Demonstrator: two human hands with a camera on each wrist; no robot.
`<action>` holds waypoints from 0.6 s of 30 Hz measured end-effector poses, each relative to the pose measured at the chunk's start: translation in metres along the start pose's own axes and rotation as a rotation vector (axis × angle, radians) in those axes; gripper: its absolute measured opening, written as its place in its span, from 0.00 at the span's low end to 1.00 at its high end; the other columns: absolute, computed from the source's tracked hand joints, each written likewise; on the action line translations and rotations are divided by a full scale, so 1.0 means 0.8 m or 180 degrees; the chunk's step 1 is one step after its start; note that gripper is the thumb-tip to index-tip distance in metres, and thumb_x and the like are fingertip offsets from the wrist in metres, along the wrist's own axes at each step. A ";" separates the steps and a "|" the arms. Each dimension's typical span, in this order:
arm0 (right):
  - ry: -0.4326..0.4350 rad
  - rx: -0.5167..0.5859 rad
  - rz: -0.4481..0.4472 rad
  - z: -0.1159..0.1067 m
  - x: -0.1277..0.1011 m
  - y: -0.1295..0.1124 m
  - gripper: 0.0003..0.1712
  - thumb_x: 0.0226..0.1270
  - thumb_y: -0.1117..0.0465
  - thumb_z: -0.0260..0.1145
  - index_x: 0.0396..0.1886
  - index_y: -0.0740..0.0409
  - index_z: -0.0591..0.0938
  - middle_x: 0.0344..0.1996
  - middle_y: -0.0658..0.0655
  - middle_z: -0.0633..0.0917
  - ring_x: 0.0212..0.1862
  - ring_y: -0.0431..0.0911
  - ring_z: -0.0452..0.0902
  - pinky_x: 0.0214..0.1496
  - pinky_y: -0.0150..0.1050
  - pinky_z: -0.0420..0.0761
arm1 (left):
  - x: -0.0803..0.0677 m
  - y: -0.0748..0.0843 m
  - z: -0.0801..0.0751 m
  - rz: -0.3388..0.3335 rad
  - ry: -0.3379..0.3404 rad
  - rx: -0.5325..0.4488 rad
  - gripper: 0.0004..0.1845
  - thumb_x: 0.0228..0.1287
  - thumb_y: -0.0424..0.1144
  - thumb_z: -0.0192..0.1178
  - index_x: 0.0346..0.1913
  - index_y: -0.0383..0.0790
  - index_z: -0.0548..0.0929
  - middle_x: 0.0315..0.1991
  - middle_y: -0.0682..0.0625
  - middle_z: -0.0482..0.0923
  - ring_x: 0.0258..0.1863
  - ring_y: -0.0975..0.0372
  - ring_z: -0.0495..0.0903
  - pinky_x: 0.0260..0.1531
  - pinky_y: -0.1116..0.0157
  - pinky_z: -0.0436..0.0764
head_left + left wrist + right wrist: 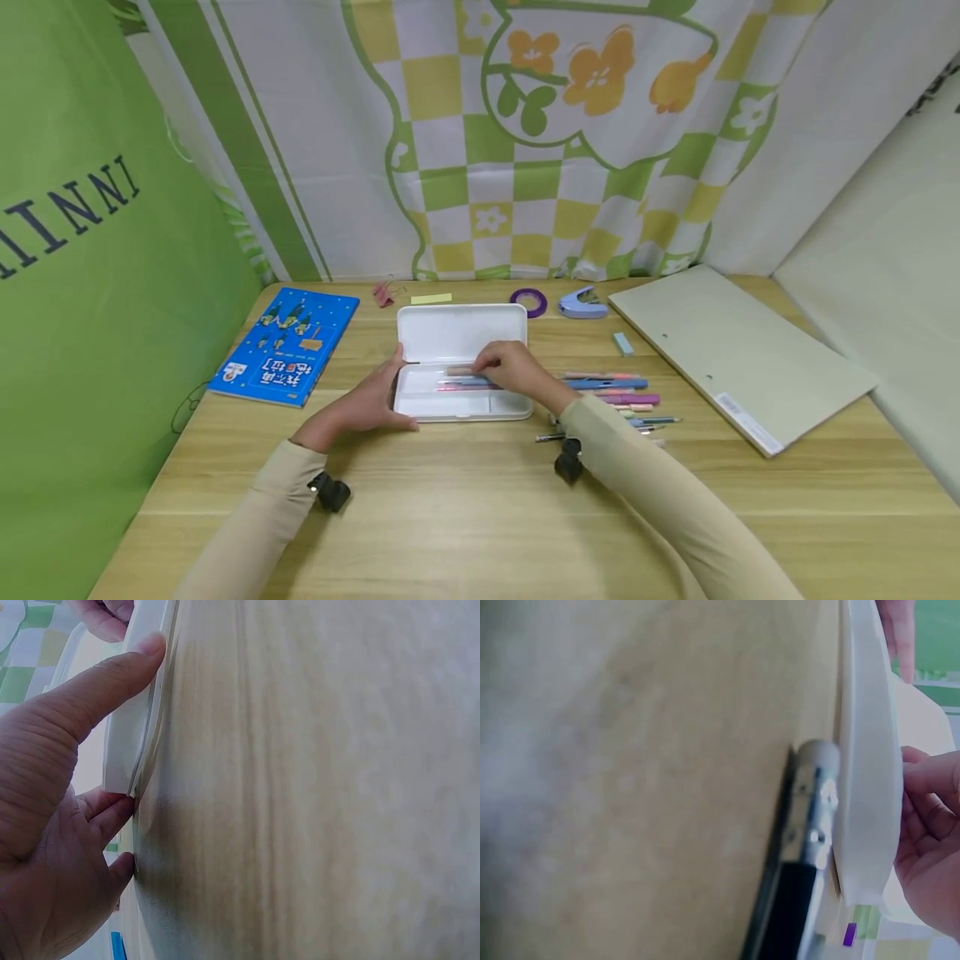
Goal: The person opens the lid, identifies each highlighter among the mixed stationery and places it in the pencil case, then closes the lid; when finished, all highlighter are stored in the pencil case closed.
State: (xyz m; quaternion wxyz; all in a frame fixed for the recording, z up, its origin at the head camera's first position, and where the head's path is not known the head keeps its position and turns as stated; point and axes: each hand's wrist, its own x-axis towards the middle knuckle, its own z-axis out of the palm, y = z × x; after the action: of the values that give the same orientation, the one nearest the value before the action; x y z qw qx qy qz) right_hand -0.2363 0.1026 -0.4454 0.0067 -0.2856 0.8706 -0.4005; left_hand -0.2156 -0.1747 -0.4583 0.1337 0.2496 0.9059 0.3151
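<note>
A white pencil case point(462, 333) lies with its lid raised on the table. Along its left side, my left hand point(372, 398) grips it, with the thumb at the front edge and fingers by the left end. My right hand point(512, 368) reaches over the case, its curled fingers pinching a light brown pen point(460, 371) above the long compartment. Pink and blue pens point(457, 386) lie in that compartment, partly hidden by the right hand. In the right wrist view, the curled right fingers point(930, 780) show just beyond the case's wall.
Several pens and pencils point(611, 384) lie right of the case, under the right forearm. Behind are a pink clip point(383, 294), yellow sticky notes point(431, 299), purple tape point(542, 301) and a stapler point(582, 303). An eraser point(622, 344), beige folder point(738, 354) and blue book point(288, 346) flank them.
</note>
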 end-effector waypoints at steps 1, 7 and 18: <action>-0.0011 0.0065 0.0047 -0.002 -0.001 0.000 0.06 0.57 0.74 0.65 0.30 0.65 0.87 0.33 0.59 0.86 0.40 0.50 0.81 0.45 0.37 0.80 | 0.000 0.000 0.000 0.0002 0.0002 0.0002 0.70 0.42 0.51 0.76 0.72 0.27 0.33 0.74 0.34 0.39 0.71 0.45 0.47 0.68 0.49 0.51; -0.0108 0.0746 0.0584 -0.019 -0.010 -0.002 0.08 0.62 0.67 0.65 0.40 0.63 0.86 0.39 0.57 0.86 0.43 0.46 0.79 0.47 0.37 0.79 | -0.001 0.000 0.000 -0.0011 0.0005 0.0001 0.70 0.42 0.52 0.76 0.72 0.27 0.33 0.74 0.33 0.39 0.71 0.45 0.47 0.68 0.48 0.51; -0.0027 0.1494 0.0969 -0.071 -0.043 -0.004 0.16 0.66 0.62 0.63 0.49 0.68 0.81 0.45 0.61 0.82 0.44 0.45 0.78 0.56 0.53 0.74 | 0.000 0.002 0.000 -0.0051 -0.0010 -0.0017 0.70 0.42 0.53 0.76 0.73 0.29 0.33 0.74 0.34 0.38 0.72 0.45 0.44 0.68 0.49 0.50</action>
State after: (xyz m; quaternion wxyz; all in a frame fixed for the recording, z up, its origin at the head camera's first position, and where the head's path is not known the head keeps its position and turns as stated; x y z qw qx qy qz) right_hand -0.2196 0.1573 -0.4118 0.1364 -0.1438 0.7869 -0.5843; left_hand -0.2150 -0.1740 -0.4570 0.1384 0.2425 0.9068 0.3160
